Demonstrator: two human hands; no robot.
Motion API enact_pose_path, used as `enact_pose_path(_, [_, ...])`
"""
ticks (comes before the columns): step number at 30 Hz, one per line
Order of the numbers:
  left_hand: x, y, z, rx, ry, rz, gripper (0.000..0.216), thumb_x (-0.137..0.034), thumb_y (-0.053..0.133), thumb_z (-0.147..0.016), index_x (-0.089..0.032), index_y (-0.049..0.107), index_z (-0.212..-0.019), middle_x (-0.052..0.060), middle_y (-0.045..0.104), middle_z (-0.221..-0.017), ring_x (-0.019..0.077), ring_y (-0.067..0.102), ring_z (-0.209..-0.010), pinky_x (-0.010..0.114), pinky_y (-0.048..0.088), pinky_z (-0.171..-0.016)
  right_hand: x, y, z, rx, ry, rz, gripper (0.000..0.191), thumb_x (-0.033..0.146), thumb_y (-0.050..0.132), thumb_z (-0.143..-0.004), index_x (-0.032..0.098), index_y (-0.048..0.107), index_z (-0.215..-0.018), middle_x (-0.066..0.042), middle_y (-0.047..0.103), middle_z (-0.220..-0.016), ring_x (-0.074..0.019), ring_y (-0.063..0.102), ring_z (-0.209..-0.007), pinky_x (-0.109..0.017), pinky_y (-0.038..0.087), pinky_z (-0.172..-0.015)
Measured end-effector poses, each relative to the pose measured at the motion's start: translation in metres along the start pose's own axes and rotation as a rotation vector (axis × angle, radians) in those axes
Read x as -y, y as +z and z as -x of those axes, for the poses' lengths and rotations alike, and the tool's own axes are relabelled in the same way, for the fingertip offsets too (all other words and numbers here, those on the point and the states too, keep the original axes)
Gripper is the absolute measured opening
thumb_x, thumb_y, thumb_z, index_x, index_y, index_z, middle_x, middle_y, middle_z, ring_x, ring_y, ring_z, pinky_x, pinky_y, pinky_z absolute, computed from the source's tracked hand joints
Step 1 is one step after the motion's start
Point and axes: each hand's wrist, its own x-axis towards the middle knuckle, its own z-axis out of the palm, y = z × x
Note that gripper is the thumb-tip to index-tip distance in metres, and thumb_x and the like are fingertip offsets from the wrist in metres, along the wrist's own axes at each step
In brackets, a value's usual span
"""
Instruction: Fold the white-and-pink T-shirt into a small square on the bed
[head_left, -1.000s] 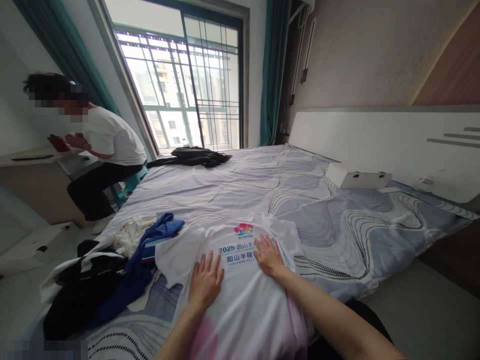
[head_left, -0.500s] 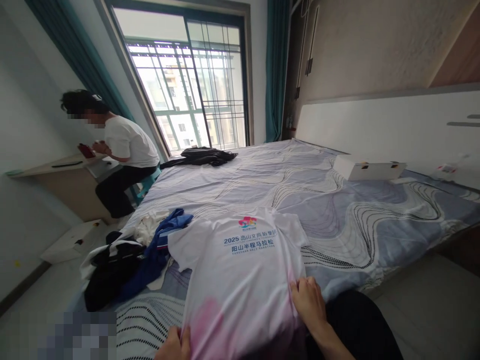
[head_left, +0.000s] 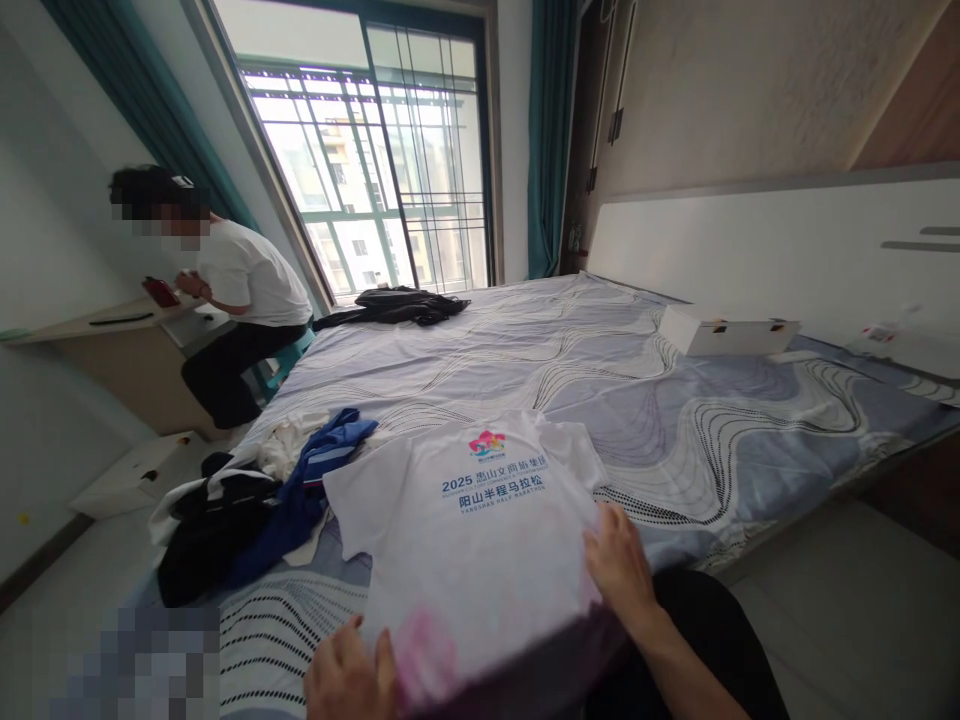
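**A:** so what step is this? Looks like the white T-shirt [head_left: 480, 530] is lying print-up at the near edge of the bed [head_left: 675, 440], getting flattened out.

**B:** yeah, I'm reading it as smoothing. Left hand [head_left: 349, 675] is resting on the lower-left hem, fingers loosely curled; can't tell if it's pinching cloth. Right hand [head_left: 619, 565] is lying flat and relaxed on the right side. Next move probably needs a proper grip on a side edge.

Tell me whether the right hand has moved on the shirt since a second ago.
Yes. The right hand slid back from the printed lettering toward the shirt's near right edge, closer to the person.
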Motion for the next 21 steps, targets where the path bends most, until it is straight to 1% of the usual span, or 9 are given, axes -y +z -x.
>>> enact_pose_path(2, [-0.054,0.018,-0.024,-0.086,0.273,0.042,0.052,-0.037,0.032,-0.098,-0.008,0.061,-0.128,0.024,0.062,-0.135,0.0339,0.056,-0.131,0.052,0.043,-0.112,0.049,0.015,-0.004,0.026,-0.255,-0.110,0.062,0.030,0.043,-0.097,0.008,0.040,-0.155,-0.016,0.036,-0.163,-0.0298,0.031,-0.152,-0.042,0.033,-0.121])
enact_pose_path(5, [-0.115,0.058,-0.065,0.097,0.526,0.027,0.053,-0.026,0.032,-0.099,-0.013,0.053,-0.146,0.016,0.047,-0.157,0.0304,0.036,-0.150,0.050,0.037,-0.118,0.107,0.045,-0.019,0.236,-0.564,-0.147,0.065,0.033,0.040,-0.100,0.015,0.031,-0.162,-0.009,0.023,-0.169,-0.0298,0.017,-0.157,-0.049,0.022,-0.126])
enact_pose_path(7, [-0.127,0.080,-0.092,0.217,0.542,-0.056,0.055,-0.029,0.037,-0.099,-0.020,0.049,-0.152,0.012,0.040,-0.163,0.0327,0.029,-0.153,0.057,0.030,-0.121,0.118,0.060,-0.040,0.345,-0.635,-0.100,0.063,0.040,0.038,-0.102,0.021,0.031,-0.162,-0.007,0.020,-0.170,-0.0304,0.014,-0.157,-0.056,0.013,-0.126])
enact_pose_path(10, [-0.109,0.092,-0.133,0.276,0.436,-0.156,0.057,-0.043,0.039,-0.101,-0.029,0.043,-0.156,0.008,0.028,-0.168,0.0347,0.023,-0.155,0.063,0.021,-0.123,0.095,0.066,-0.084,0.370,-0.555,-0.002,0.063,0.055,0.036,-0.103,0.031,0.031,-0.161,-0.003,0.015,-0.171,-0.0292,0.011,-0.158,-0.058,0.004,-0.125])
enact_pose_path(12, [-0.089,0.090,-0.158,0.267,0.369,-0.184,0.059,-0.048,0.037,-0.101,-0.029,0.042,-0.157,0.008,0.026,-0.169,0.0344,0.023,-0.155,0.060,0.022,-0.123,0.069,0.063,-0.116,0.330,-0.435,0.067,0.064,0.057,0.035,-0.103,0.032,0.031,-0.161,-0.002,0.015,-0.171,-0.0285,0.013,-0.157,-0.054,0.008,-0.126])
enact_pose_path(15, [-0.069,0.081,-0.188,0.241,0.353,-0.153,0.060,-0.047,0.040,-0.100,-0.024,0.045,-0.155,0.011,0.033,-0.166,0.0320,0.029,-0.153,0.050,0.029,-0.122,0.036,0.060,-0.151,0.250,-0.281,0.170,0.063,0.056,0.034,-0.103,0.034,0.029,-0.162,-0.002,0.025,-0.169,-0.0287,0.022,-0.154,-0.050,0.014,-0.124])
enact_pose_path(17, [-0.060,0.075,-0.198,0.208,0.381,-0.068,0.052,-0.042,0.042,-0.099,-0.024,0.056,-0.145,0.010,0.046,-0.158,0.0288,0.040,-0.146,0.045,0.034,-0.120,0.026,0.062,-0.162,0.206,-0.233,0.212,0.062,0.055,0.035,-0.103,0.036,0.029,-0.162,-0.002,0.029,-0.168,-0.0291,0.026,-0.152,-0.051,0.015,-0.123])
enact_pose_path(19, [-0.047,0.066,-0.198,0.079,0.348,0.024,0.044,-0.030,0.037,-0.099,-0.021,0.066,-0.130,0.011,0.060,-0.140,0.0250,0.052,-0.132,0.041,0.039,-0.116,0.024,0.066,-0.165,0.179,-0.218,0.222,0.061,0.054,0.035,-0.103,0.036,0.029,-0.162,-0.002,0.030,-0.168,-0.0292,0.028,-0.151,-0.051,0.017,-0.122])
enact_pose_path(21, [-0.023,0.052,-0.191,-0.162,0.178,0.031,0.045,-0.017,0.036,-0.094,-0.017,0.067,-0.126,0.014,0.061,-0.125,0.0247,0.055,-0.122,0.040,0.041,-0.112,0.025,0.070,-0.164,0.158,-0.228,0.214,0.061,0.053,0.035,-0.103,0.035,0.030,-0.161,-0.003,0.032,-0.167,-0.0294,0.030,-0.149,-0.052,0.017,-0.122])
